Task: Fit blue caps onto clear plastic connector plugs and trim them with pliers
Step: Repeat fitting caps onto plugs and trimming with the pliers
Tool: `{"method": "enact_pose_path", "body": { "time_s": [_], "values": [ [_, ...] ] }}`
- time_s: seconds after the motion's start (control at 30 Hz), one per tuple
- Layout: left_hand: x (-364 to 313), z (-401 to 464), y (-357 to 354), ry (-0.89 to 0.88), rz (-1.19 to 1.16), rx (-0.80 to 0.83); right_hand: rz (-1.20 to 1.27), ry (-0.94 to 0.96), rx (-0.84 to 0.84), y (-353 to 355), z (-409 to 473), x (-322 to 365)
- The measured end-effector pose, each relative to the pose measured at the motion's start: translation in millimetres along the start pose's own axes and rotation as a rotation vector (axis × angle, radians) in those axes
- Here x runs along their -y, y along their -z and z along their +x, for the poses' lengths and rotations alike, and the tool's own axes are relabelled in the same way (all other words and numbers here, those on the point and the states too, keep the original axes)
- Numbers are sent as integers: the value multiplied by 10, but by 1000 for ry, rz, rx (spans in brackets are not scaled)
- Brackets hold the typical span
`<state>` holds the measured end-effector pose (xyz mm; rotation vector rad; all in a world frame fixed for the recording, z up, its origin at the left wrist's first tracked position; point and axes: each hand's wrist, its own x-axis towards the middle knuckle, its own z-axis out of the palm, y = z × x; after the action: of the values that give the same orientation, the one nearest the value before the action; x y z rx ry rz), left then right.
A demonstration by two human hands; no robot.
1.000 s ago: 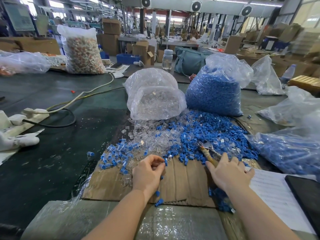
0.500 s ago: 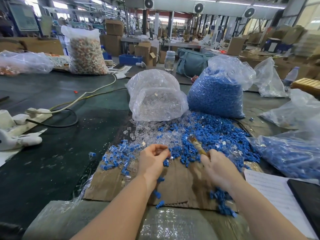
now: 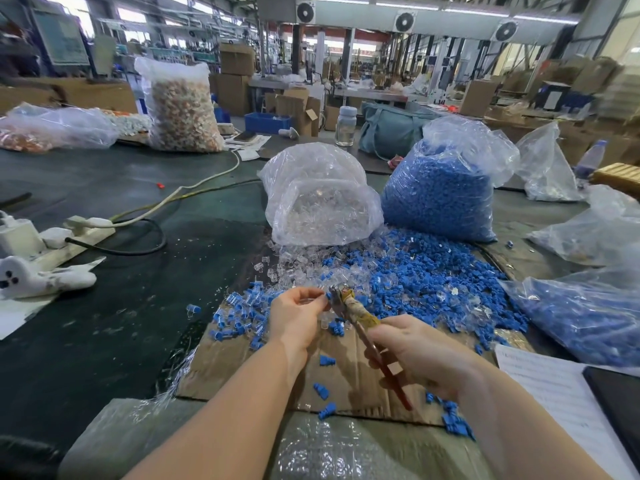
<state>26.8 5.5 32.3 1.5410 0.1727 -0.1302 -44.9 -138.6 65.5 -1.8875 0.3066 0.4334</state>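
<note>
Right now, left hand [image 3: 297, 315] pinching a capped plug [image 3: 320, 299], right hand [image 3: 420, 351] gripping pliers [image 3: 360, 322], nose at the plug.

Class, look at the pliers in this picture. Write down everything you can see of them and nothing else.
The pliers are a worn hand tool with a dull grey metal head and thin red handles. Dirty yellowish tape or cloth is wrapped round them just behind the head. They are held slanting in the air above the cardboard, head up and to the left. The right hand grips the handles; one handle end sticks out below it. The head meets a small piece pinched in the left hand; whether the jaws bite it cannot be told.
</note>
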Motion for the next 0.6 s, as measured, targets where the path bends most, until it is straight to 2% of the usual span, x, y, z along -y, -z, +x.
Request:
{"method": "enact_pose_path", "body": {
  "time_s": [0.2,0.4,0.6],
  "values": [
    [-37,-4,-6,-10,50,-11,-5,-39,50,25,10,-13],
    [-74,16,-6,-4,64,-1,-132,-51,54,44,65,6],
    [-81,16,-24,5,19,-33,-87,-76,31,64,74,12]
  ]
}}
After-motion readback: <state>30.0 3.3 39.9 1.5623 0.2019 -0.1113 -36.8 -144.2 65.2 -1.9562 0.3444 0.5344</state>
